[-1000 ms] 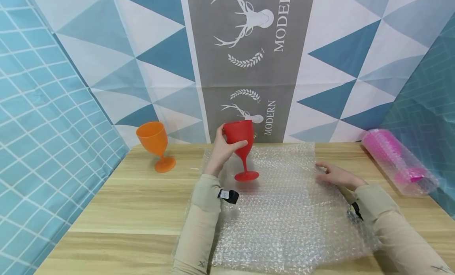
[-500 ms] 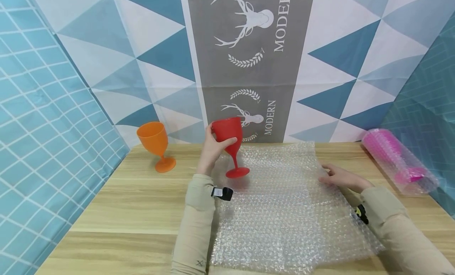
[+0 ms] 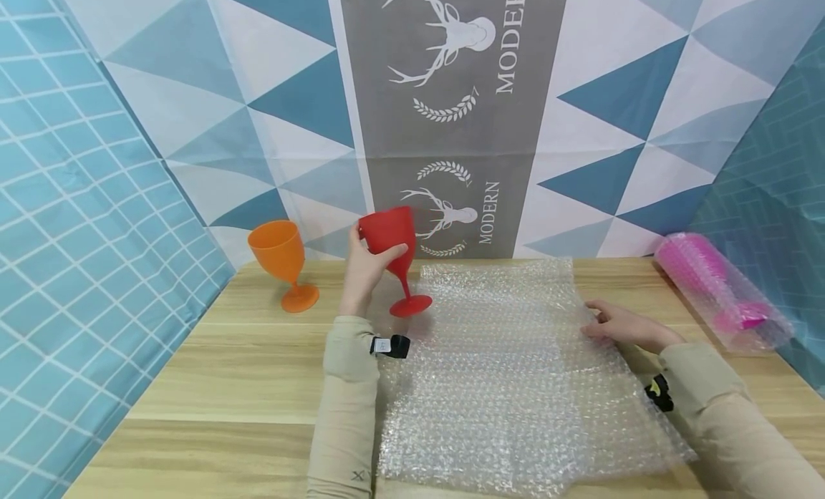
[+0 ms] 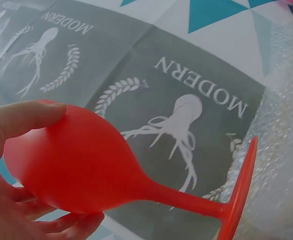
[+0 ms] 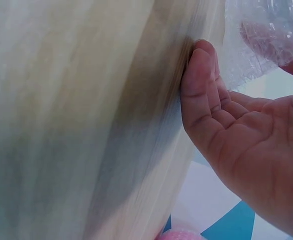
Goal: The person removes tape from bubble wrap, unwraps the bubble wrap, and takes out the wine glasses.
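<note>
A red plastic goblet (image 3: 391, 230) is held by its bowl in my left hand (image 3: 366, 270), raised and slightly tilted at the back of the table. In the left wrist view, the thumb lies on one side of the red bowl (image 4: 81, 160) and the fingers curl under the other; stem and foot stay free. A bubble wrap sheet (image 3: 496, 391) lies spread before me. My right hand (image 3: 621, 324) rests at its right edge. The right wrist view has its fingers (image 5: 199, 80) bent loosely against the table, apart from the thumb, which shows through the wrap (image 5: 241, 60).
An orange goblet (image 3: 278, 252) stands upright at the back left of the wooden table (image 3: 245, 384). At the back right lies a pink goblet (image 3: 702, 270) rolled in bubble wrap. A patterned cloth wall (image 3: 451, 141) rises behind the table's back edge.
My left hand has carried the red goblet leftward and slightly upward, away from the middle of the wrap. The right hand has shifted a little to the right along the wrap's edge.
</note>
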A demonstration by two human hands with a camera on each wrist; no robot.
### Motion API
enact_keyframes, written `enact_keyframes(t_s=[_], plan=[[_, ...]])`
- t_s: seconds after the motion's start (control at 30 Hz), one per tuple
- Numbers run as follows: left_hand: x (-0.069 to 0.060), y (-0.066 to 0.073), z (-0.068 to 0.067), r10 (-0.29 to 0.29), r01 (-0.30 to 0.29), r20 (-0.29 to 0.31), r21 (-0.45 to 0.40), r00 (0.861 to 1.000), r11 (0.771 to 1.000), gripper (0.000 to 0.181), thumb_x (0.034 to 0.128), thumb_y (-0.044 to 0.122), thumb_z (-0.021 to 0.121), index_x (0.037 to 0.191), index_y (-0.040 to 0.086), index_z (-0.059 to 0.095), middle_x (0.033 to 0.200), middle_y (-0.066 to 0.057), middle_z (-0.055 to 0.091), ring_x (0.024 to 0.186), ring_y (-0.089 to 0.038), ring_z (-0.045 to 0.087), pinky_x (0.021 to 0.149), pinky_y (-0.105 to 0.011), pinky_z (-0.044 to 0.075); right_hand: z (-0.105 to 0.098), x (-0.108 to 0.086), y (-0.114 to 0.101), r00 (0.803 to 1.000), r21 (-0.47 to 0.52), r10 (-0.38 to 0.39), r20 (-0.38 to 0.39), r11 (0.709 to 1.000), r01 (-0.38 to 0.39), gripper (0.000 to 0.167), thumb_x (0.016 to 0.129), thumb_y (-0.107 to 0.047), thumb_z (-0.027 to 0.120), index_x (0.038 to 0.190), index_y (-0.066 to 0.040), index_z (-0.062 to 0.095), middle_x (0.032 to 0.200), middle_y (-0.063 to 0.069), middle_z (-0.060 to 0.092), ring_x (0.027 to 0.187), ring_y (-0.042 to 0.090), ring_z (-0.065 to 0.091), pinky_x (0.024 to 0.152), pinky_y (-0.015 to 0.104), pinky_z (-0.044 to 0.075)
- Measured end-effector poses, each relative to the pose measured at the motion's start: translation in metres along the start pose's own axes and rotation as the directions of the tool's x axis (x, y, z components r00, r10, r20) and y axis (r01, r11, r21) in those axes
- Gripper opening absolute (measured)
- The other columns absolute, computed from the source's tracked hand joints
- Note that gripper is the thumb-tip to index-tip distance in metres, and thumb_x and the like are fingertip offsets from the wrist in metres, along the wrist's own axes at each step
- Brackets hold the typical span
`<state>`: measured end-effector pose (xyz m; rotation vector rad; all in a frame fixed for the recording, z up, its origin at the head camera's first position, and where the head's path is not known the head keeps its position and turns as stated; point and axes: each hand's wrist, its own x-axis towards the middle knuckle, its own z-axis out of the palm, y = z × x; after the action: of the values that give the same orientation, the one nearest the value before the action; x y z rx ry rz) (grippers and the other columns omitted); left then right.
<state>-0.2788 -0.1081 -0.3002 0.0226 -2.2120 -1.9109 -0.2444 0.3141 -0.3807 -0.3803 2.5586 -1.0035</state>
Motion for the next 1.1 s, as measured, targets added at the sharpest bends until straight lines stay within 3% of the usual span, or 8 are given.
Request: enact_keyframes(t_s=[0.37, 0.83, 1.1], plan=[[-0.006, 0.007, -0.020, 0.009, -0.013, -0.092, -0.046, 0.996, 0.999, 0.086, 0.0733, 0.015, 0.072, 0.140, 0.019, 0.017, 0.135, -0.004, 0.036, 0.119, -0.023, 0.038, 0.090, -0.040, 0.047, 0.001, 0.001, 0.001, 1.000, 0.063, -0.005, 0.021, 0.998, 0.003, 0.075, 0.090, -0.022, 0.054, 0.138, 0.013, 0.008, 0.106, 0.026, 0.051, 0.089, 0.021, 0.055, 0.074, 0.031, 0.046], [-0.011, 0.009, -0.044, 0.061, -0.050, -0.181, 0.062, 0.982, 0.997, 0.090, 0.0731, 0.011, 0.070, 0.141, 0.019, 0.011, 0.135, -0.005, 0.033, 0.121, -0.022, 0.035, 0.091, -0.040, 0.046, 0.001, 0.001, 0.000, 1.000, 0.041, 0.002, 0.013, 0.999, -0.003, 0.076, 0.090, -0.024, 0.054, 0.139, 0.011, 0.008, 0.105, 0.024, 0.052, 0.089, 0.022, 0.055, 0.074, 0.032, 0.046], [-0.012, 0.007, -0.055, 0.025, 0.005, -0.255, 0.114, 0.967, 0.993, 0.093, 0.0716, 0.012, 0.072, 0.141, 0.021, 0.012, 0.139, -0.003, 0.028, 0.124, -0.021, 0.032, 0.090, -0.040, 0.047, 0.002, 0.001, 0.000, 1.000, 0.067, 0.021, 0.015, 0.998, -0.022, 0.078, 0.089, -0.024, 0.056, 0.139, 0.011, 0.008, 0.098, 0.017, 0.052, 0.082, 0.018, 0.052, 0.071, 0.030, 0.046]])
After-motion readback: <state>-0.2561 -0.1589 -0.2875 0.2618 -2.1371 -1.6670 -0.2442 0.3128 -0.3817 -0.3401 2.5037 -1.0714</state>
